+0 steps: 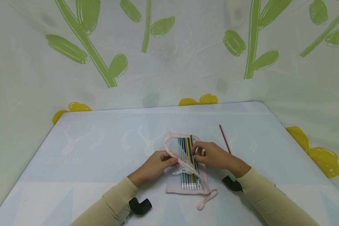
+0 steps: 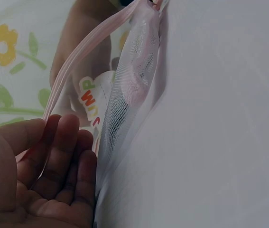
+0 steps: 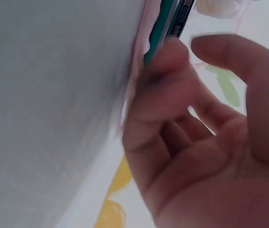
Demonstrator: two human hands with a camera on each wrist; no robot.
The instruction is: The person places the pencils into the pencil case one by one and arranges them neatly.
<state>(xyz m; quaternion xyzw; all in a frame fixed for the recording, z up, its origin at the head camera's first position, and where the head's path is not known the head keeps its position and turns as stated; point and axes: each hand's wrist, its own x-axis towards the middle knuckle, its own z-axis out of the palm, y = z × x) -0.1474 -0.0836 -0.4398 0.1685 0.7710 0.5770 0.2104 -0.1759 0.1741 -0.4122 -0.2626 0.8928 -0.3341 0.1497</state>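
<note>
A see-through pouch (image 1: 173, 185) with pink edging lies on the table, several pencils (image 1: 183, 144) side by side in it. My left hand (image 1: 161, 163) pinches the pink zip edge (image 2: 72, 57) between thumb and forefinger and holds that side of the opening up. Over the pouch's right side is my right hand (image 1: 210, 153), its fingertips right at the pencils. In the right wrist view a gap shows between thumb and forefinger, beside a dark pencil (image 3: 180, 19) and a green one. The lower ends of the pencils show through the pouch.
A red pencil (image 1: 225, 139) lies on the table (image 1: 107, 194) beyond my right forearm. The pouch's pink pull loop (image 1: 210, 196) trails toward me. Behind the table hangs a pale sheet (image 1: 186, 69) printed with green leaves and yellow flowers.
</note>
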